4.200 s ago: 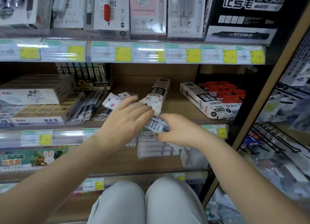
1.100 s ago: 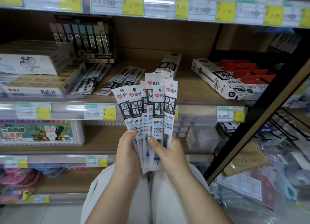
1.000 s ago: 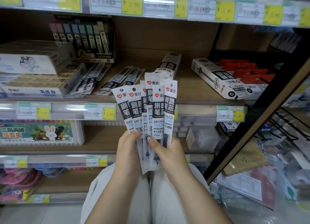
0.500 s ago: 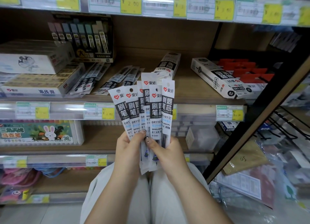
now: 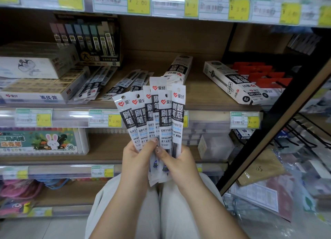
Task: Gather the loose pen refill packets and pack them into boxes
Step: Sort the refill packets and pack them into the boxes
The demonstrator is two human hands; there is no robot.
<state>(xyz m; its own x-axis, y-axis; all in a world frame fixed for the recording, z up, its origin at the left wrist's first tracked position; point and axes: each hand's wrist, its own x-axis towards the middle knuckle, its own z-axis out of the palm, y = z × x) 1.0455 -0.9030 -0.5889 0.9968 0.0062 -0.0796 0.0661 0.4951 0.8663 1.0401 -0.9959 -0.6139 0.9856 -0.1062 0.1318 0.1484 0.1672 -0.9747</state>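
Observation:
Several white-and-black pen refill packets stand fanned upright in front of the shelf. My left hand and my right hand both grip the fan at its lower end, thumbs on the front. More loose refill packets lie on the middle shelf, and another pile lies to their left. A white-and-black refill box lies open-ended behind the fan. A second refill box lies to the right.
Red boxes sit at the shelf's right end. An eraser box and a lead display fill the left. A black shelf post slants down the right side. My knees are below the hands.
Earlier both hands were gathering packets on the shelf; now they hold them up as a fan. Over the last second the fan has barely shifted, and my left thumb has moved onto the front.

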